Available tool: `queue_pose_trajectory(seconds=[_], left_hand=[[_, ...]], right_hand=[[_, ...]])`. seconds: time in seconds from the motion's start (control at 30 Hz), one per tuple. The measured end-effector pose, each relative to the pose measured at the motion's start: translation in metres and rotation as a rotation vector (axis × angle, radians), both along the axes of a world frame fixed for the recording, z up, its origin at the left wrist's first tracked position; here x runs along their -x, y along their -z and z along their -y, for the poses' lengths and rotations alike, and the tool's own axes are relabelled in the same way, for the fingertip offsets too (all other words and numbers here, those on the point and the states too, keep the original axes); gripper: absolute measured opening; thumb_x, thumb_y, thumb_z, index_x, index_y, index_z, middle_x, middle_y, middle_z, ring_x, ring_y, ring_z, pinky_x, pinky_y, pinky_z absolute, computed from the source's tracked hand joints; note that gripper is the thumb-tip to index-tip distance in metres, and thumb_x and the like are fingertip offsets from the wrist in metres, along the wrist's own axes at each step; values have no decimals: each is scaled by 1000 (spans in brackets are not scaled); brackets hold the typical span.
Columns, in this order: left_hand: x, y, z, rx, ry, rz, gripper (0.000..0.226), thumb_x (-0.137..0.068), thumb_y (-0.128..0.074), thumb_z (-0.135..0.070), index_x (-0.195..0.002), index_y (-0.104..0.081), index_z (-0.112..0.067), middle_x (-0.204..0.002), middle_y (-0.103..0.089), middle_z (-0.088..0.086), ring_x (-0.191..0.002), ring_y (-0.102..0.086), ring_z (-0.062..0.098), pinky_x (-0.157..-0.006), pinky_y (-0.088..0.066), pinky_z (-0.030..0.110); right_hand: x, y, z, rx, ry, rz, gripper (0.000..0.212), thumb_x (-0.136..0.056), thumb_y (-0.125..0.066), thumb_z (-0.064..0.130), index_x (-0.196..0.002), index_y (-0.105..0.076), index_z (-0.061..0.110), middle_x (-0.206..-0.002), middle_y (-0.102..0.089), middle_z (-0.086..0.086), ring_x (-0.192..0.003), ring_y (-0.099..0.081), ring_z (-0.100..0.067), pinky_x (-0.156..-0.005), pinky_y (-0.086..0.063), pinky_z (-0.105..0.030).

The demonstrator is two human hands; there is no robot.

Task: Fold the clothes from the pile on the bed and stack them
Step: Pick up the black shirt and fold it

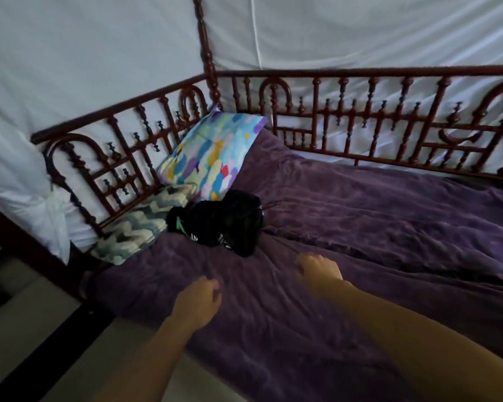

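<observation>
Big purple bedcover (375, 227) fills the view, rumpled and ridged all over, and that's the first worry: fold on ground this lumpy and the creases could come out crooked and a stack could lean. White netting (84, 53) hangs behind the carved wooden rail (360, 73), which runs along the back and down the left side. In the corner, a colourful pillow (212, 152) is propped against that rail, with a chevron cushion (137, 224) lying just below it at the bed's left edge.

And here's the pile: black clothes (224, 224) bunched in a heap on the cover, up against the pillow and beside the cushion. Nothing is folded and no stack is in sight, so I'd call this the very start. It's black on black, hard to tell one garment from the next, and what looks like a thin cord (271, 205) trails out on the right. Lift one piece and the rest may well come along, or nudge that cushion towards the edge.

Now the hands. Left hand (199, 300) is low near the front edge, fingers loosely curled, holding nothing. Right hand (318, 268) is nearer the pile but apart from it, knuckles up, fingers tucked under. It's blurred, and I can't tell whether it's pinching the cover or empty. If it has caught the cover, a pull would drag the whole heap
</observation>
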State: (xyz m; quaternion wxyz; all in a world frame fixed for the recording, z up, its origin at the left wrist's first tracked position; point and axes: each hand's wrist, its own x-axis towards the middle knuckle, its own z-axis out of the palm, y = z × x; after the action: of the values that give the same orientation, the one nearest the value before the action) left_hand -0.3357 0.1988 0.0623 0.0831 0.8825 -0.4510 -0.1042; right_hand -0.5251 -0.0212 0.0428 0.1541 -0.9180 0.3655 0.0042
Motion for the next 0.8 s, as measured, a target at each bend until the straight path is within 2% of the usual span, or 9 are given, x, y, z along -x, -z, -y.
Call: queue_pose_trajectory(seconds=[0.17, 0.33, 0.57, 0.67, 0.8], left_hand=[[-83, 5, 50, 0, 19, -51, 20, -95, -49, -33, -106, -59, -20, -112, -58, 2, -113, -55, 20, -84, -46, 32], [-156, 16, 76, 36, 8, -107, 21, -94, -52, -30, -110, -61, -19, -113, -60, 3, -117, -54, 21, -87, -46, 31], [-279, 71, 96, -78, 56, -187, 22, -94, -51, -31, -111, -61, -21, -116, -58, 2, -118, -54, 19, -90, -46, 32], [-345, 98, 107, -123, 109, -221, 22, -94, -50, -33, -110, -60, -21, -115, -58, 1, -110, -58, 20, -89, -46, 33], [-421, 128, 113, -163, 131, -275, 25, -94, -49, -32, -112, -61, -20, -117, -62, 1, -110, -58, 20, -90, -47, 34]], right_hand=[[-77, 14, 35, -53, 47, -17, 17, -89, -49, 35, -99, -55, 23, -117, -61, -3, -103, -60, -28, -76, -44, -33], [-152, 18, 57, -63, 62, -72, 30, -88, -48, 36, -113, -58, 23, -120, -61, -3, -106, -60, -29, -79, -47, -35], [-261, 69, 72, -127, 141, -112, 27, -88, -49, 43, -105, -59, 25, -115, -64, -2, -102, -61, -28, -71, -43, -33], [-313, 103, 71, -209, 206, -186, 31, -88, -50, 40, -113, -57, 25, -119, -61, -2, -106, -59, -26, -71, -40, -31], [-382, 142, 64, -305, 252, -259, 41, -89, -51, 38, -129, -51, 25, -127, -56, -2, -113, -56, -26, -85, -45, -33]])
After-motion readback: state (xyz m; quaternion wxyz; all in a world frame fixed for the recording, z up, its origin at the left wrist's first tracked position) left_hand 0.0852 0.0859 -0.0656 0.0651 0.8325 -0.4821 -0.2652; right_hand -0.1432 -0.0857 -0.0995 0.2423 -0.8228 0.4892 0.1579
